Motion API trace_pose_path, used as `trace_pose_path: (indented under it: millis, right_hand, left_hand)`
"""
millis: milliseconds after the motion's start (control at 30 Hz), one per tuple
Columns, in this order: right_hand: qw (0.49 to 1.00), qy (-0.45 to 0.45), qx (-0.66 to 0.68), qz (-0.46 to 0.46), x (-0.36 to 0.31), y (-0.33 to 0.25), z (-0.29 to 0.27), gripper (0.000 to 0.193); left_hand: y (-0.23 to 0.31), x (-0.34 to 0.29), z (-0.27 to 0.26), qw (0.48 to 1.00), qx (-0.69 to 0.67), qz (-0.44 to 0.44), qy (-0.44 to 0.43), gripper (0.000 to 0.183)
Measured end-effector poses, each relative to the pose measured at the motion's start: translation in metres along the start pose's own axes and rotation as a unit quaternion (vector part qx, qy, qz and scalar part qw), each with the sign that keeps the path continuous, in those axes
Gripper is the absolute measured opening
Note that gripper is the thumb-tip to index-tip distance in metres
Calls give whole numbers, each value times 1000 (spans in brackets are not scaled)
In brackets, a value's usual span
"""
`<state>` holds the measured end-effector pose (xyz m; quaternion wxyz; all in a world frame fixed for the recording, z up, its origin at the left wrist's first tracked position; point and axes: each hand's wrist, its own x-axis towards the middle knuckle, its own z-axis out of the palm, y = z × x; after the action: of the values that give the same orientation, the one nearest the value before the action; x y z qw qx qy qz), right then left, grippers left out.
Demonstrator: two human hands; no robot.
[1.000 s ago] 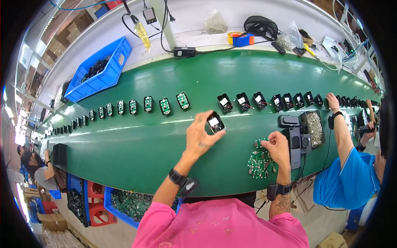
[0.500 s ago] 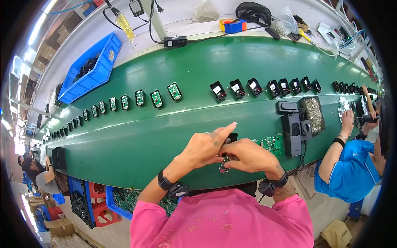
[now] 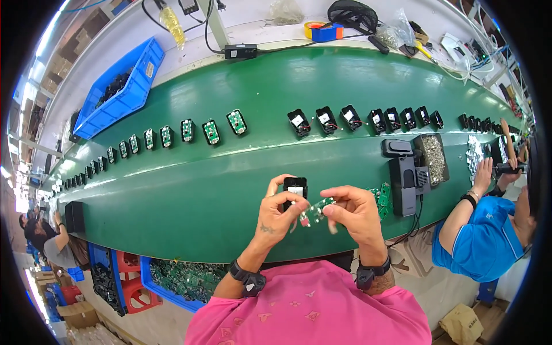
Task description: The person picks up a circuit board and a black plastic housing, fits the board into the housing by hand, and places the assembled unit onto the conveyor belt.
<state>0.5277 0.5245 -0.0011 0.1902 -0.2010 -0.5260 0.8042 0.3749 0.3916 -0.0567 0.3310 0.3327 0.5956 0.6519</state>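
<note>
My left hand (image 3: pixel 278 215) is closed around a small black plastic case (image 3: pixel 295 184) with a white patch inside, held just above the green work surface. My right hand (image 3: pixel 355 214) pinches a small green circuit board (image 3: pixel 320 210) between thumb and fingers. The board is tilted, and its reddish left end comes close to my left thumb; whether they touch I cannot tell. Beside my right hand lies a small pile of loose green circuit boards (image 3: pixel 382 198), partly hidden by that hand.
Left stretches a row of cases with boards (image 3: pixel 210 132); right, cases with wires (image 3: pixel 326 121). A dark grey device (image 3: pixel 405 187) stands beside a tray of small metal parts (image 3: pixel 435 159). A blue bin (image 3: pixel 119 86) sits far left. A co-worker (image 3: pixel 480 230) works at right.
My hands have drawn apart from their overlapped position. The black case and the circuit board, mostly covered before, now show plainly. The cases on the surface appear shifted slightly leftward in the view.
</note>
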Motion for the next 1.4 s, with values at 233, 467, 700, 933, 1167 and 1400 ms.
trace_pose_path:
  millis: [233, 467, 700, 933, 1167, 1400]
  right_hand:
    - [999, 42, 7, -23, 3, 6, 13, 22]
    - [995, 18, -95, 14, 6, 15, 2, 18]
    - [999, 46, 9, 2, 6, 4, -2, 14]
    - [998, 19, -36, 38, 3, 12, -3, 18]
    - [998, 20, -1, 56, 6, 13, -4, 20]
    - [996, 21, -83, -5, 3, 27, 2, 26]
  left_hand:
    - [0, -6, 12, 974, 184, 134, 20, 17]
    - [2, -9, 16, 957, 222, 179, 48, 30]
    - [4, -11, 19, 952, 240, 184, 39, 23]
    - [1, -12, 18, 956, 225, 183, 46, 19]
    - [4, -10, 20, 953, 221, 201, 59, 24]
    - [21, -10, 27, 990, 92, 97, 39, 68]
